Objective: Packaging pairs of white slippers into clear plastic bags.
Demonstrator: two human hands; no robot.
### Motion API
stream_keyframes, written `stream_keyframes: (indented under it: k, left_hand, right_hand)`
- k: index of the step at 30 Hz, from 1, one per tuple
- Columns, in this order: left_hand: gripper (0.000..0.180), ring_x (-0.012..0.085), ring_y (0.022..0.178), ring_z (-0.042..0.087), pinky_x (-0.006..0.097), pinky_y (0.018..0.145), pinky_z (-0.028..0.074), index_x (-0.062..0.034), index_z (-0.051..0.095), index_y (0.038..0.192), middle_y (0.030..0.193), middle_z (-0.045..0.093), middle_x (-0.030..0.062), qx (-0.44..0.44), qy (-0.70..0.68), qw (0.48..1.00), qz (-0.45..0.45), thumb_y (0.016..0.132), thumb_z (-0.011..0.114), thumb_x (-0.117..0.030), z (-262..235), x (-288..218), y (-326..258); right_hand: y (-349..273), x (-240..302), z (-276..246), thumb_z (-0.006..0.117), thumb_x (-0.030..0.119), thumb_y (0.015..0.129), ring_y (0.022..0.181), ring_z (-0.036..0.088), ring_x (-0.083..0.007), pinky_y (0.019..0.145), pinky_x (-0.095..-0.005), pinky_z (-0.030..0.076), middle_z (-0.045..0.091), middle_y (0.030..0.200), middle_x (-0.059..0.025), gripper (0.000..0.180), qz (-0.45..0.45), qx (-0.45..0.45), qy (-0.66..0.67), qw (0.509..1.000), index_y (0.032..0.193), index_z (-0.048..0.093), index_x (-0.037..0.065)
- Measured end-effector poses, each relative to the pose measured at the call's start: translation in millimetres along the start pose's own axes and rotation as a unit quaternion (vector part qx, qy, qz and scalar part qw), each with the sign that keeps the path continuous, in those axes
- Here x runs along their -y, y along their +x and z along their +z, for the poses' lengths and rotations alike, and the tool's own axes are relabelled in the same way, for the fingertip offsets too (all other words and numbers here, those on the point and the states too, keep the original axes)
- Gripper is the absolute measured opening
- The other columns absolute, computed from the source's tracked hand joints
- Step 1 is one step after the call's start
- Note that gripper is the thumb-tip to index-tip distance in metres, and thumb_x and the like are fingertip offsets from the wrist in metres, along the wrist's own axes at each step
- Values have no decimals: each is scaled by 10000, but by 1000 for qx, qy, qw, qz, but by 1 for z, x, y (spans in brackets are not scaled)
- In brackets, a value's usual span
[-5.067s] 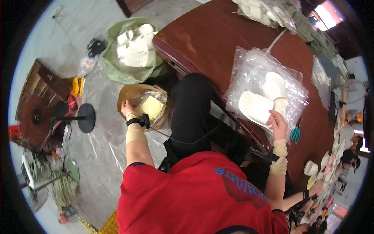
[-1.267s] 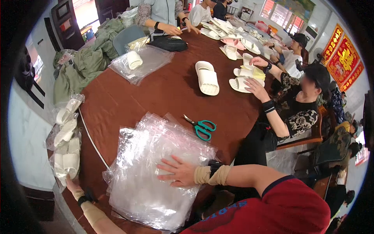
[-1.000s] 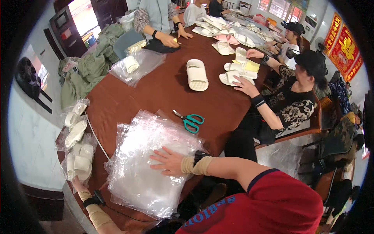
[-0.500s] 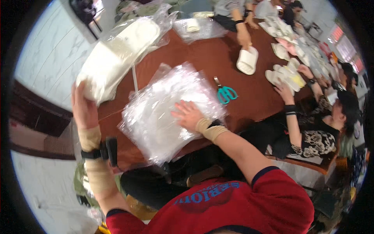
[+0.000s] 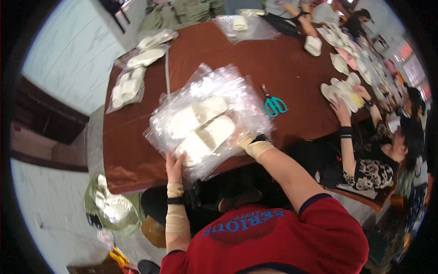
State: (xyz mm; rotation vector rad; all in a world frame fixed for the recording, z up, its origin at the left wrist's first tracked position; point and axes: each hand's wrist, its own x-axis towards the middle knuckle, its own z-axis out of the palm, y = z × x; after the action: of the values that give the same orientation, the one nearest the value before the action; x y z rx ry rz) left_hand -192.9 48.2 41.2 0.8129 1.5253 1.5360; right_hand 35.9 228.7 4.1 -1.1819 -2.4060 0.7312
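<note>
We see 2 white slippers point(image 5: 200, 128) lying side by side on a stack of clear plastic bags point(image 5: 219, 86), near the front edge of the brown table point(image 5: 219, 50). The slippers run diagonally, from the person's lower left to upper right.

The left hand point(image 5: 174, 165) reaches up from the table edge. Its fingers are extended and touch the near end of the lower slipper. We cannot tell whether they close around it.

The right hand point(image 5: 244, 138), wrapped at the wrist in beige tape, lies just beside the right end of the same slipper. It sits partly under the plastic, so we cannot tell how far its fingers are open or what they hold.

A pair of teal scissors point(image 5: 273, 104) lies on the table, just to the right of the bag stack.

At the far left edge of the table we see more bagged white slippers point(image 5: 132, 77) in a row.

Another person point(image 5: 374, 150) sits at the right side of the table, with 1 hand on a small pile of white slippers point(image 5: 342, 89).

On the floor at lower left stands a green sack point(image 5: 112, 208) with pale contents.
</note>
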Motion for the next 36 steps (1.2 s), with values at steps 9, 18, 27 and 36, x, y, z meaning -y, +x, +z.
stream_keyframes:
  k: [9, 18, 27, 36]
  left_hand:
    - [378, 288, 1122, 558, 371, 932, 447, -32, 524, 1267, 1208, 592, 167, -159, 520, 810, 221, 906, 582, -131, -19, -56, 16]
    - [509, 302, 1416, 237, 508, 1137, 189, -163, 366, 1441, 1522, 310, 45, -149, 590, 775, 172, 953, 443, -289, -8, 20, 53]
    - [493, 297, 1407, 256, 506, 1132, 203, -177, 398, 1422, 1508, 331, 49, -169, 595, 768, 168, 952, 455, -313, -19, 22, 45]
    - [506, 319, 1396, 269, 518, 1130, 200, -177, 406, 1416, 1492, 352, 87, -157, 573, 783, 185, 939, 468, -333, 5, 14, 55]
  right_hand:
    - [0, -16, 35, 342, 437, 950, 1337, 348, -235, 1155, -404, 202, 422, 1431, -89, 533, -39, -33, 115, 992, 1371, 444, 127]
    - [14, -6, 32, 405, 403, 923, 1209, 513, -287, 1061, -402, 377, 594, 1258, -114, 478, -102, -18, -76, 992, 1251, 561, 92]
    - [23, -43, -59, 554, 220, 851, 1013, 603, -338, 893, -409, 472, 658, 1067, -162, 236, -95, 43, -118, 987, 984, 695, 84]
    - [33, -14, -159, 590, 153, 897, 566, 575, -94, 514, -245, 460, 666, 719, -67, 176, 101, 162, 185, 964, 917, 673, -2]
